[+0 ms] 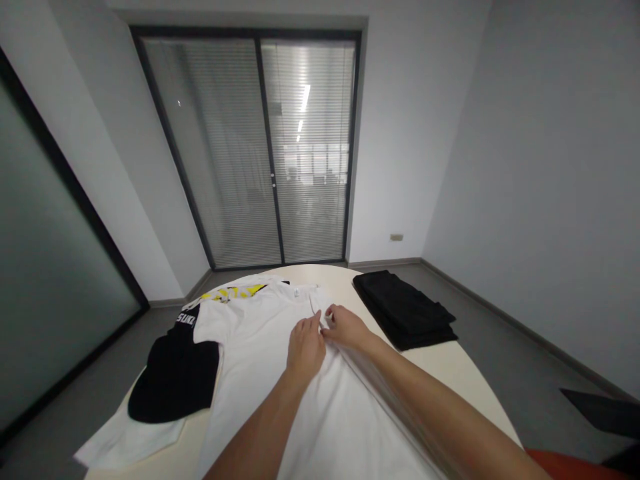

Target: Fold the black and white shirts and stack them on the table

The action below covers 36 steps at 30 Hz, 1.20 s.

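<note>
A white T-shirt (265,340) lies spread over the table, its collar towards the far edge and one short sleeve out to the left. My left hand (306,345) rests on the shirt near its right shoulder, fingers closed at the fabric's edge. Right beside it, my right hand (347,327) has its thumb and curled fingers closed on the same right-hand edge. The fingertips of both hands nearly meet there, and the cloth between them is partly hidden. The shirt's right sleeve is not seen spread out.
Folded black garments (405,310) lie stacked on the right of the rounded cream table (480,383). At left, a black garment (175,377), white cloth (133,440) and a yellow-patterned piece (235,292) lie partly under the shirt. A dark-framed glass door (270,153) stands behind.
</note>
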Each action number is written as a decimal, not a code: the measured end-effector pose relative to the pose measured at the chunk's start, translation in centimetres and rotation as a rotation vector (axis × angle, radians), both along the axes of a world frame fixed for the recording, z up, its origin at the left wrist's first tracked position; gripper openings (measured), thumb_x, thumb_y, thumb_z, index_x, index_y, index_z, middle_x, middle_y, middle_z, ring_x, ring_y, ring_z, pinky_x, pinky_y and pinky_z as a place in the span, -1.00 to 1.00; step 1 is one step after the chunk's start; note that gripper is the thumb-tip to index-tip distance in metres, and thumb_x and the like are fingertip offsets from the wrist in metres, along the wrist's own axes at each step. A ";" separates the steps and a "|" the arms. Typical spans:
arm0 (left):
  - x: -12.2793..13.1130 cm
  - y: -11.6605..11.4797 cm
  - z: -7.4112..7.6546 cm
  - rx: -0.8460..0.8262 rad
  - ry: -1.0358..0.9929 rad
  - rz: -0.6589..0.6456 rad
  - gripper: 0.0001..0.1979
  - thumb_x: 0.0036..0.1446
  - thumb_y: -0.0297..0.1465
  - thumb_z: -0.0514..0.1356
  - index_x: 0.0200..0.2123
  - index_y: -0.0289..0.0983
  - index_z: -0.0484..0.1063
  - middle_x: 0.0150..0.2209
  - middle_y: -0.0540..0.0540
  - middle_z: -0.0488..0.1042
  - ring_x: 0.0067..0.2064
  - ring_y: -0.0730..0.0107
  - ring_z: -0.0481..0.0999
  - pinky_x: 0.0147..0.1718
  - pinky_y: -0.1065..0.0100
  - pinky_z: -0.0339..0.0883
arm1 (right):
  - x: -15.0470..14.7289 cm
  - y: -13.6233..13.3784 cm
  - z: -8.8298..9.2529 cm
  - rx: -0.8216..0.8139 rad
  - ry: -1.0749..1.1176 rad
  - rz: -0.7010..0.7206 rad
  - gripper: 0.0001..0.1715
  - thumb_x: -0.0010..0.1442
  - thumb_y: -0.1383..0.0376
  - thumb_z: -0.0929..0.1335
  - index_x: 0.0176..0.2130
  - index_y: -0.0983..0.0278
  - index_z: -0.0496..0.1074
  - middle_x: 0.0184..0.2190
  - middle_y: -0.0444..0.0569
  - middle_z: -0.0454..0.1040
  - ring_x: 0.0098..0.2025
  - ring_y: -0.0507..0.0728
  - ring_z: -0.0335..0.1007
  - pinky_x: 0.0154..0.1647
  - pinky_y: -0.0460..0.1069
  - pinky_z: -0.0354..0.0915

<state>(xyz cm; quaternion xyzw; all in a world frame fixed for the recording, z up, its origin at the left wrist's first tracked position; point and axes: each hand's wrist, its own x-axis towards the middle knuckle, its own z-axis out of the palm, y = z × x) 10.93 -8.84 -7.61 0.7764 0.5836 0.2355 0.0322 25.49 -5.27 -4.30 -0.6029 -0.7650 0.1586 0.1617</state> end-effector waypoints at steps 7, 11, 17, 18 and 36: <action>-0.1 0.6 -0.5 -0.036 -0.064 -0.085 -0.45 0.20 -0.52 0.00 0.25 -0.21 0.35 0.21 -0.13 0.41 0.22 0.20 0.33 0.27 0.19 0.10 | 1.4 -2.6 1.8 -0.100 -0.208 0.039 -0.73 0.07 0.14 0.41 -0.30 0.27 0.60 -0.30 0.13 0.62 -0.25 0.25 0.54 -0.29 0.00 0.27; -0.1 1.3 -1.0 -0.032 -0.137 -0.026 -0.52 0.28 -0.49 -0.08 0.17 -0.33 0.42 0.18 -0.16 0.44 0.21 0.30 0.37 0.26 0.28 0.13 | 1.6 -2.8 1.5 -0.095 -0.021 0.183 -0.76 0.14 0.23 0.35 -0.28 0.30 0.58 -0.35 0.04 0.62 -0.32 0.13 0.49 -0.32 -0.07 0.24; -0.1 1.7 -1.4 -0.007 -0.206 0.053 -0.57 0.35 -0.33 -0.06 0.12 -0.38 0.43 0.11 -0.22 0.49 0.16 0.25 0.44 0.20 0.28 0.23 | 2.3 -2.4 0.1 -0.099 0.165 0.427 -0.72 0.16 0.39 0.28 -0.22 0.29 0.58 -0.38 -0.08 0.60 -0.38 0.06 0.43 -0.31 -0.11 0.24; -0.1 1.7 -1.5 -0.002 -0.204 0.049 -0.58 0.34 -0.32 -0.02 0.12 -0.38 0.43 0.11 -0.23 0.49 0.16 0.24 0.44 0.20 0.27 0.23 | 2.4 -2.2 -0.2 -0.053 0.163 0.394 -0.72 0.19 0.38 0.28 -0.22 0.30 0.57 -0.35 -0.05 0.60 -0.34 0.07 0.44 -0.27 -0.11 0.24; 0.5 1.1 -1.6 0.049 0.007 -0.184 -0.44 0.23 -0.55 -0.04 0.29 -0.30 0.26 0.28 -0.15 0.32 0.27 0.16 0.25 0.31 0.10 0.04 | 1.2 11.8 -1.0 0.114 -0.019 0.198 -0.13 0.01 0.61 0.25 0.27 0.18 0.32 0.14 -0.08 0.48 0.21 0.15 0.27 0.22 -0.03 0.15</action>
